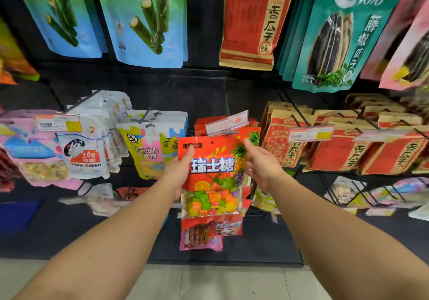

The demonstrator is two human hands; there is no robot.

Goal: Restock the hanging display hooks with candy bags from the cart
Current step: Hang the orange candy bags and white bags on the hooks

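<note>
Your left hand (180, 172) grips the red candy bag (212, 172) by its left edge, thumb curled over the front near the top corner, fingers hidden behind. Your right hand (258, 160) is at the bag's right edge w/ the thumb touching the upper corner; the fingers look loosely bent, and whether they pinch the bag or just steady it can't be told.

The bag is upright between both hands, its small punched hole near the top, just below the clear price tag (226, 123) at the tip of the hook (228, 134). More red bags (202, 125) of the same kind hang behind it on that hook. Not yet threaded, by the look of it.

Risks, as a guess: the tag sits right over the hook tip, so the bag's top edge may catch or flip it; a small hole is easy to miss, and pushing anyway could tear or crease the top. A one-sided grip may let the bag twist.

Further out: white and pastel candy bags (86, 151) hang left, red-and-tan seed bags (348, 151) right, larger snack bags (148, 19) above. No cart in view.
</note>
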